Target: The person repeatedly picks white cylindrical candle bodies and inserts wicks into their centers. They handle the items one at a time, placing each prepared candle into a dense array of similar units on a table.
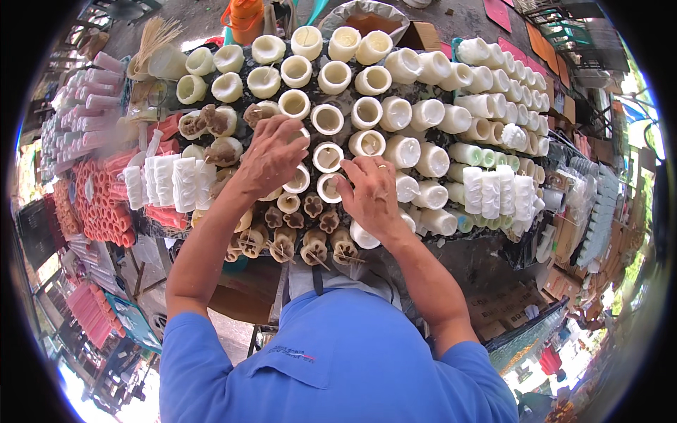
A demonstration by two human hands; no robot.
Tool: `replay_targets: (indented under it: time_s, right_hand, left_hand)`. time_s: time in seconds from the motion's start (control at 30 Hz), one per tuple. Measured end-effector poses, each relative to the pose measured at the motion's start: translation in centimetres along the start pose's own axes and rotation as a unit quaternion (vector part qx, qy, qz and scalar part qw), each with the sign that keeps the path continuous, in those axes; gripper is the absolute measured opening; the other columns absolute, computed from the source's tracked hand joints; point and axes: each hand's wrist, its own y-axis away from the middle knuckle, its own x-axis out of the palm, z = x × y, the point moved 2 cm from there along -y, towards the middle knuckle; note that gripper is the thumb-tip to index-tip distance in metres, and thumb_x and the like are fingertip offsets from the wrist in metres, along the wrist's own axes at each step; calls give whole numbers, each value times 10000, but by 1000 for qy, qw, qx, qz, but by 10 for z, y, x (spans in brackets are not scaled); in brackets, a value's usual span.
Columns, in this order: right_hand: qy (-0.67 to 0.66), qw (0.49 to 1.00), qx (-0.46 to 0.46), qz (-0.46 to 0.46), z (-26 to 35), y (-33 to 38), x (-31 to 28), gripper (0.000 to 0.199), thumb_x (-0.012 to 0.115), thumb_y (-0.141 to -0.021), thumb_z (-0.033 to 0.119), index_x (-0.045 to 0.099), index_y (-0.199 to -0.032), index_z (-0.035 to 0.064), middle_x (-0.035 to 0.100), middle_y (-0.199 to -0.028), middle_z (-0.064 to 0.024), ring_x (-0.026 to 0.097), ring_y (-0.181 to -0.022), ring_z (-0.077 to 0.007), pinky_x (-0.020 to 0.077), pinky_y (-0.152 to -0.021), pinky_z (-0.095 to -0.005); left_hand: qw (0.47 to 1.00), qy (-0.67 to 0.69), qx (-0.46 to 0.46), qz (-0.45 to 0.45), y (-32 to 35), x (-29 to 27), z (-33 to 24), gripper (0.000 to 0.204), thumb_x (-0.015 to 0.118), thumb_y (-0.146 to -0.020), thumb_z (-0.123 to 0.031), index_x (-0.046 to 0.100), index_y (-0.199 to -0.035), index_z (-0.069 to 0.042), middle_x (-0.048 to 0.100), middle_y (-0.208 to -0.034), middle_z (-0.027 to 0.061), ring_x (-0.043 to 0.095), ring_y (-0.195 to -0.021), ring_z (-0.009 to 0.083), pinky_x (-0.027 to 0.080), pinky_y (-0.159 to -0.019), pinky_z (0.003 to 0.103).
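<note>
Left arm: bare forearm is brought up from the lower left, elbow bent outward, with the left hand [271, 158] held back-up over the middle rows.
Right arm: pretty much mirrored, angled up and inward from the lower right; the right hand [370, 194] is kept a bit lower, back-up too, a ring worn on one finger.
Cylinder by the left: a pale cream, hollow, waxy-looking cylinder [304, 133] is partly covered by the left fingers, its rim seen just past them.
Cylinder by the right: a similar cream-white open cylinder [328, 188] is placed just left of the right thumb.
Left grip: fingers curled down, fairly narrow; can't tell if anything's actually gripped, since the fingertips are partly hidden.
Right grip: fingers bent, thumb set apart; contact with the rim can't be made out for sure, same for any hold.
Nearer the body: brown flower-shaped hollow pieces [313, 247] are lined up below the hands.
Far edge: an orange jug [245, 21] is parked up top.
</note>
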Motion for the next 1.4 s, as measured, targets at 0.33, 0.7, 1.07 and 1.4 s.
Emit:
replay_targets:
  time_s: [0.33,0.7,1.07,1.4]
  right_hand:
    - [-122,991,4,53,20,88,-29,249,843,-868,137,764,-1088,50,734,-966,-97,708,-917,-306,531,-911,-460]
    - [-135,990,9,34,-1,128,-47,246,836,-888,161,766,-1096,51,745,-998,-101,710,-967,-310,521,-904,-468]
    - [27,948,239,-207,-100,174,-152,241,826,-951,154,791,-1142,11,774,-1008,-144,748,-954,-318,594,-867,-438]
    - [141,789,512,-307,-294,313,-312,326,831,-946,245,809,-1146,-11,801,-993,-147,753,-846,-259,593,-829,-413]
  left_hand:
    - [1000,1,-28,10,-1,29,-34,345,839,-859,-121,731,-1182,-63,672,-1131,101,630,-1153,333,500,-1013,489]
    - [997,-41,-68,2,1,54,-44,127,670,-884,-68,737,-986,-33,683,-1083,120,624,-1103,344,483,-988,479]
    - [989,-107,-95,-27,-5,22,-78,125,745,-919,-95,727,-1025,-30,658,-1132,143,617,-1134,367,474,-954,505]
    - [971,132,-190,61,20,42,-182,156,730,-983,-57,758,-1115,21,730,-908,199,698,-880,399,545,-819,491]
